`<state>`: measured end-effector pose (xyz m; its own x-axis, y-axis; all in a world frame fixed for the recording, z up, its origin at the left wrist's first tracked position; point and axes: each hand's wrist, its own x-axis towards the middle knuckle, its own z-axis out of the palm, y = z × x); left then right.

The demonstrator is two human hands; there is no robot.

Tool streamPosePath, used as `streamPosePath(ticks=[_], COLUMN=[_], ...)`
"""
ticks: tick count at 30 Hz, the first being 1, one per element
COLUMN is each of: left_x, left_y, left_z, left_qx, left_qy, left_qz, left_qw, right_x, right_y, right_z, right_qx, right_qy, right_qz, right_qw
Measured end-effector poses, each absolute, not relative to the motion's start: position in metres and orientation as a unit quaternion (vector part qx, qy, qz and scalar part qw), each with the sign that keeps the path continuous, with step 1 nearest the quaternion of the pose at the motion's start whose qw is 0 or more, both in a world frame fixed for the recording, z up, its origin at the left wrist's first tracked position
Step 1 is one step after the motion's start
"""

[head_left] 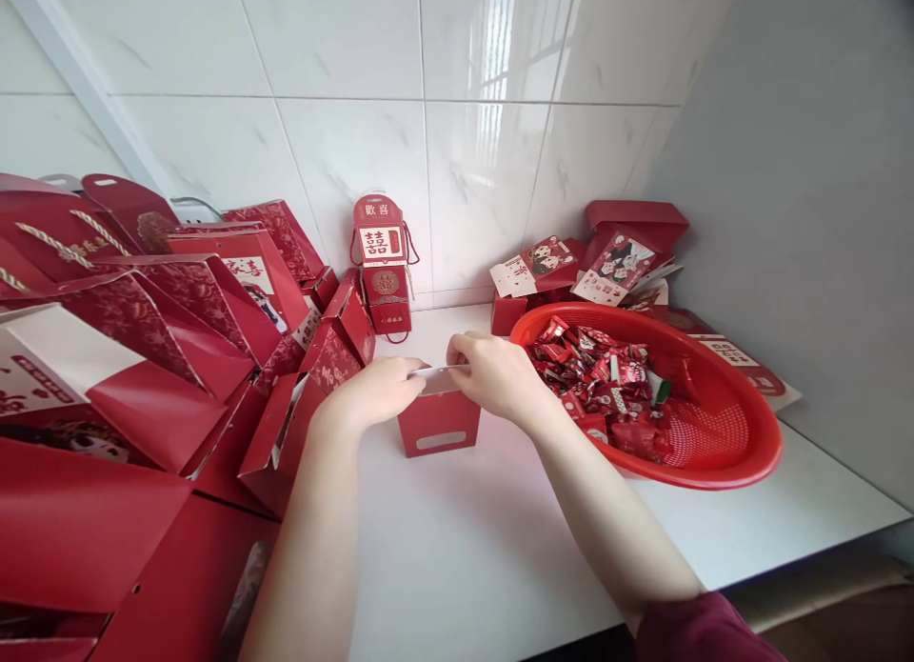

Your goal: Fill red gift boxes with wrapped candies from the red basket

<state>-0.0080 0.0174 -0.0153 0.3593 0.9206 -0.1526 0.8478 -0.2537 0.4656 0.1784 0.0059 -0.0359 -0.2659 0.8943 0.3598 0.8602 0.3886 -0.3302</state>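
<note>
A small red paper gift box (441,422) stands upright on the white table, with a pale slot-shaped window low on its near side. My left hand (375,392) pinches the left end of the box's top edge, where a whitish flap shows. At the right end of that edge, my right hand (492,369) has its fingers curled and closed on the flap. The inside of the box is hidden from me. Close to my right wrist is a red plastic basket (728,452) holding many wrapped candies (606,381).
Many red gift boxes (207,357) crowd the left side, some with rope handles. A decorated box stack (386,262) stands against the tiled wall (343,148). Further red boxes (621,262) lie behind the basket. The table's front edge (806,559) runs at lower right.
</note>
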Motion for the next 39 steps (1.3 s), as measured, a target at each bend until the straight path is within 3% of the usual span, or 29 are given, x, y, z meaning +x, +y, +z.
streamPosePath(ticks=[6,19,29,35,39], left_x=[-0.005,-0.002,-0.012,-0.018,-0.015], left_y=[0.036,0.028,0.027,0.027,0.028], left_z=[-0.032,-0.029,-0.023,-0.024,-0.027], left_qx=[0.779,0.788,0.795,0.829,0.874], left_qy=[0.542,0.57,0.538,0.519,0.442], left_qz=[0.088,0.059,0.044,0.098,0.086], left_qw=[0.303,0.227,0.278,0.181,0.182], right_x=[0.18,0.189,0.212,0.212,0.21], right_y=[0.012,0.01,0.007,0.005,0.006], right_z=[-0.035,-0.033,-0.022,-0.02,-0.021], right_qx=[-0.574,-0.547,-0.552,-0.597,-0.59], right_qy=[-0.787,-0.806,-0.807,-0.78,-0.787], right_qz=[0.047,0.081,0.145,0.148,0.14], right_qw=[0.219,0.211,0.152,0.113,0.113])
